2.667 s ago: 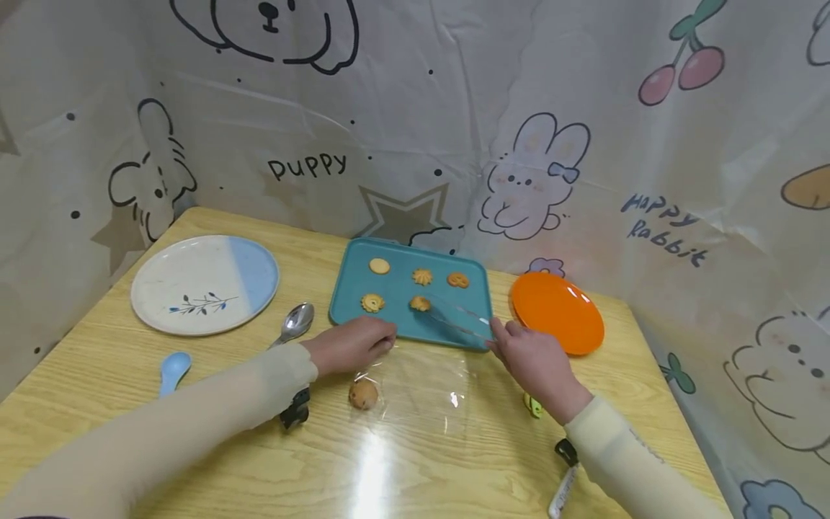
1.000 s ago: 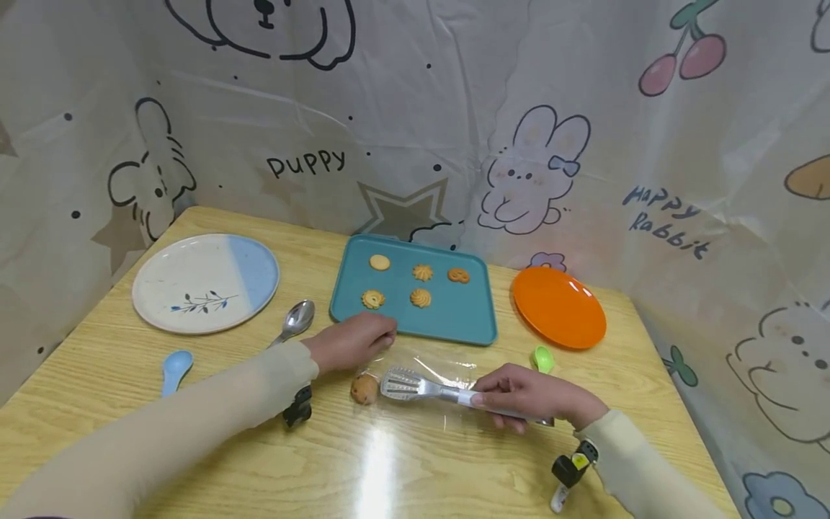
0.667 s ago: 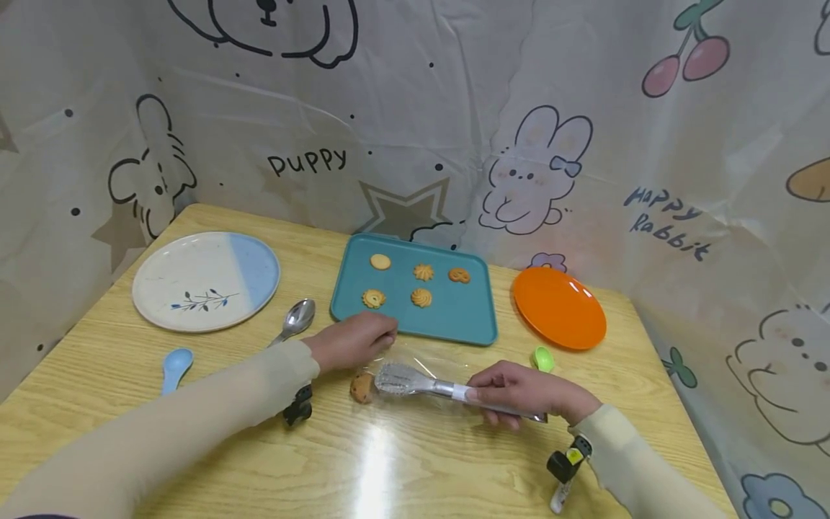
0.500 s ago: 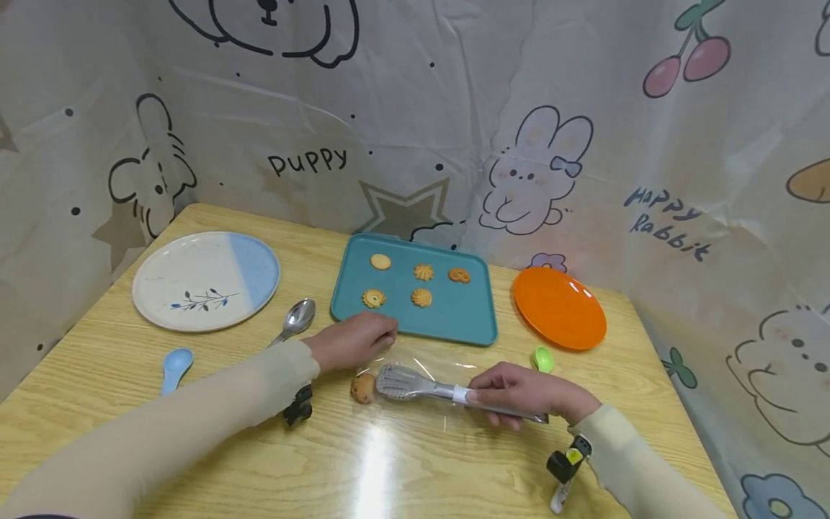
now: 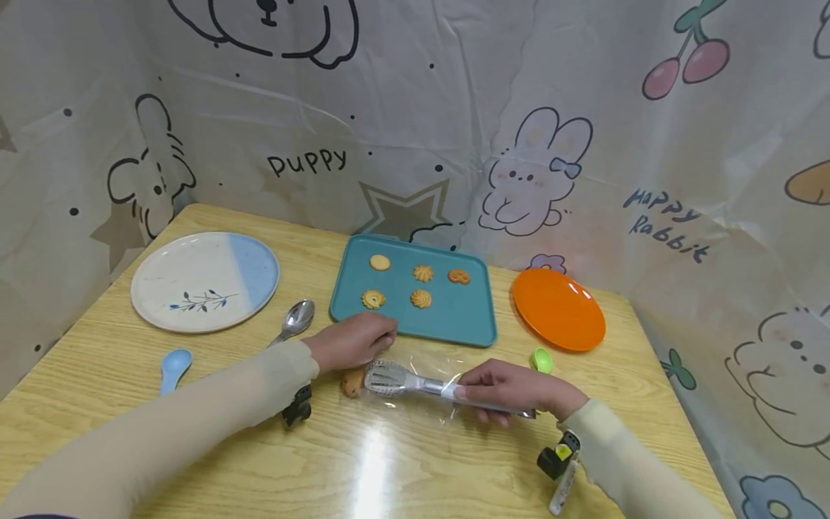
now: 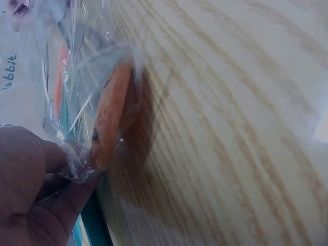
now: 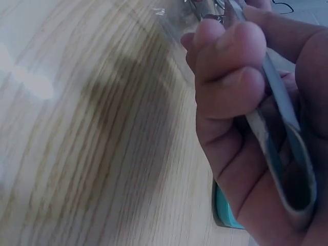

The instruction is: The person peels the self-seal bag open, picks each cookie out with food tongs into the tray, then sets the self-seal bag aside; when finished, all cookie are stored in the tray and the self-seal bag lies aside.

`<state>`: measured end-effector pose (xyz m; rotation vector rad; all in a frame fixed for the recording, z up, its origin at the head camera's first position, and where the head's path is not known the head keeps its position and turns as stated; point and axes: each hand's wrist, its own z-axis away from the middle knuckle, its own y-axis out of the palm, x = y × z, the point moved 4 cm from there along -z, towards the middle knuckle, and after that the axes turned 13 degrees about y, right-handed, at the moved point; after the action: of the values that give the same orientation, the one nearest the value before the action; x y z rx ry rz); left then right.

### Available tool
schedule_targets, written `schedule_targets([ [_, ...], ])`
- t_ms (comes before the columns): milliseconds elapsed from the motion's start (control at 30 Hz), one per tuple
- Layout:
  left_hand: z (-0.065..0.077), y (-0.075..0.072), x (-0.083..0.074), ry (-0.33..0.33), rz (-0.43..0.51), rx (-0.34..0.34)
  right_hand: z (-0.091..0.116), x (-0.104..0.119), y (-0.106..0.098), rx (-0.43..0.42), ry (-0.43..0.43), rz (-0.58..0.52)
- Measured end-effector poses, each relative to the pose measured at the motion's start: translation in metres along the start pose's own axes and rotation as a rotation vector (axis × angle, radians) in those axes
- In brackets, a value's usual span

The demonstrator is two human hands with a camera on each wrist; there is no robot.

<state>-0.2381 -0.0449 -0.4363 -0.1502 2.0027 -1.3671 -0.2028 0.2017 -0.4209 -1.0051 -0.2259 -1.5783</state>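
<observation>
My left hand [image 5: 353, 340] pinches a corner of a clear plastic bag [image 6: 77, 154] in front of the tray. Inside the bag, close by my left fingers, a chocolate chip cookie [image 5: 352, 383] tilts up on edge in the left wrist view [image 6: 111, 115]. My right hand [image 5: 512, 389] grips metal tongs [image 5: 415, 384] around their arms, which lie close together. The slotted heads of the tongs point left, overlapping the bag and reaching the cookie's right side. In the right wrist view my fingers [image 7: 230, 72] curl round the handle near its bent end.
Behind the bag lies a teal tray [image 5: 447, 328] bearing several cookies. An orange plate [image 5: 559, 310] and a green spoon [image 5: 542, 360] lie right. A white-and-blue plate [image 5: 201, 281], a metal spoon [image 5: 297, 317] and a light blue spoon [image 5: 175, 367] lie left.
The tongs have come from over the swirl cookie on the tray down to the bag, then shifted left. The cookie in the bag has moved slightly toward my left hand, which stays put.
</observation>
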Motion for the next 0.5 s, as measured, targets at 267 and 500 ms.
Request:
schedule_targets([
  [267,-0.0003,-0.0005,-0.0013,-0.011,0.004,0.011,-0.0014,-0.0024,0.0026,0.032,-0.001,-0.059],
  [500,0.0006,-0.0008,0.0,-0.017,0.02,-0.005,-0.0026,-0.0036,0.0052,0.077,-0.016,-0.104],
])
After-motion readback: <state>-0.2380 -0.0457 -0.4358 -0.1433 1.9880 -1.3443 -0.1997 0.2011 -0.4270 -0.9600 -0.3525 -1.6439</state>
